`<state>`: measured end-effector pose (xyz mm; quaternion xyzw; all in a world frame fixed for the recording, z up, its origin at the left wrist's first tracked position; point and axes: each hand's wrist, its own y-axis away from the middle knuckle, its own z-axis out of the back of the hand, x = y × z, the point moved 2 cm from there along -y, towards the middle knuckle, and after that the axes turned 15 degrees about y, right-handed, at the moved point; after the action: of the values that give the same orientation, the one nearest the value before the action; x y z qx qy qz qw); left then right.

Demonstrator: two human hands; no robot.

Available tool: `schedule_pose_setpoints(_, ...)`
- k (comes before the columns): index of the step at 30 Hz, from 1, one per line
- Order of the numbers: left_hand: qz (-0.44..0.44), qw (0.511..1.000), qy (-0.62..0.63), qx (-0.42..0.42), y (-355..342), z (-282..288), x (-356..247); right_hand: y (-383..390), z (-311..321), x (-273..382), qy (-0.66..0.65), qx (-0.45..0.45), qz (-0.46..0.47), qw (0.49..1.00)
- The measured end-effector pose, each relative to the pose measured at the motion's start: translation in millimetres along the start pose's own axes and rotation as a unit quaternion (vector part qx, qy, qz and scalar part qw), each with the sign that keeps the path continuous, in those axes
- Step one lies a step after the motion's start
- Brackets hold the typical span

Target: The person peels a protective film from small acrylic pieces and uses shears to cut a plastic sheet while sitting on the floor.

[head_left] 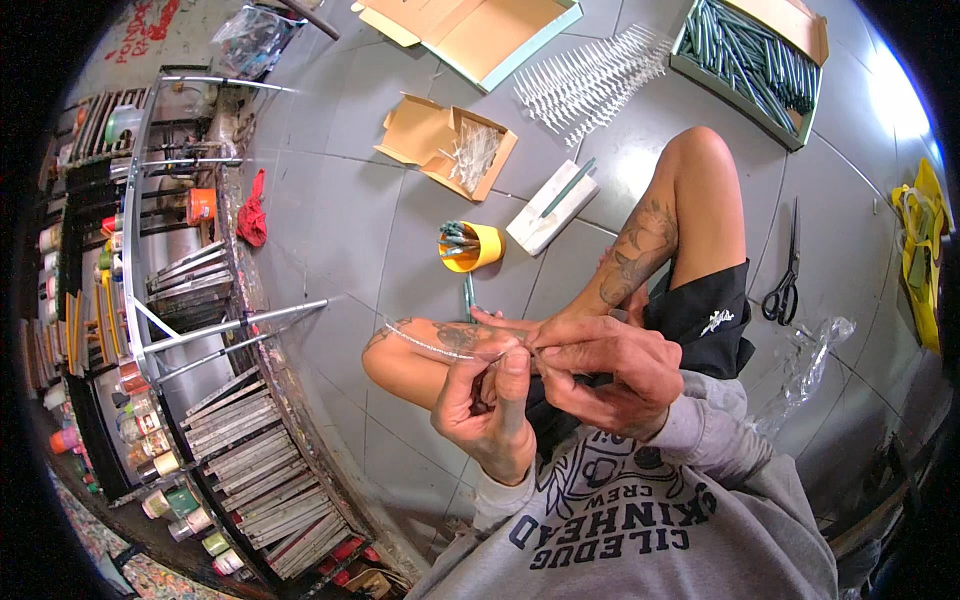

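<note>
My left hand (pixel 487 408) and my right hand (pixel 612 368) meet above my crossed legs, thumbs and fingertips pinched close together. Between them is a narrow clear plastic sleeve (pixel 437 347) with a line of white print, its free end reaching out to the left over my shin. The end at my right fingertips is hidden by the fingers. Beyond my hands stands a yellow cup (pixel 484 247) of dark green pens. A green pen (pixel 568 190) lies along a white block (pixel 540 222), and another slim green piece (pixel 469 297) shows beside my leg.
Farther off are a small carton (pixel 410 140) of clear sleeves, rows of thin pale strips (pixel 595 85), an open empty box (pixel 480 35) and a box of green pens (pixel 750 65). Scissors (pixel 787 275) and crumpled clear plastic (pixel 815 365) lie right. A metal rack (pixel 235 333) stands left.
</note>
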<state>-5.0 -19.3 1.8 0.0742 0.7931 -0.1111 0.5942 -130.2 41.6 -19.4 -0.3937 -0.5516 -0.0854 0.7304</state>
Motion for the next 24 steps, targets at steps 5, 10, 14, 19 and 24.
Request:
schedule_pose_setpoints(5,-0.029,0.999,-0.013,-0.002,2.1,-0.9,-2.4,-1.3,1.4,0.8,0.007,0.011,0.012,1.0)
schedule_pose_setpoints(10,-0.029,0.999,-0.021,0.008,3.6,0.4,-5.2,-3.4,3.2,4.5,0.014,0.023,0.014,1.0)
schedule_pose_setpoints(14,-0.048,0.998,-0.009,0.043,2.2,-0.1,-5.1,-3.0,3.4,4.5,0.002,0.005,0.024,1.0)
schedule_pose_setpoints(19,-0.023,0.999,0.021,0.034,2.9,0.1,-5.8,0.2,5.1,5.7,0.002,0.007,0.025,1.0)
schedule_pose_setpoints(24,-0.024,0.996,0.013,0.091,-1.0,4.4,-5.5,-1.9,4.5,6.8,0.005,0.007,0.043,0.999)
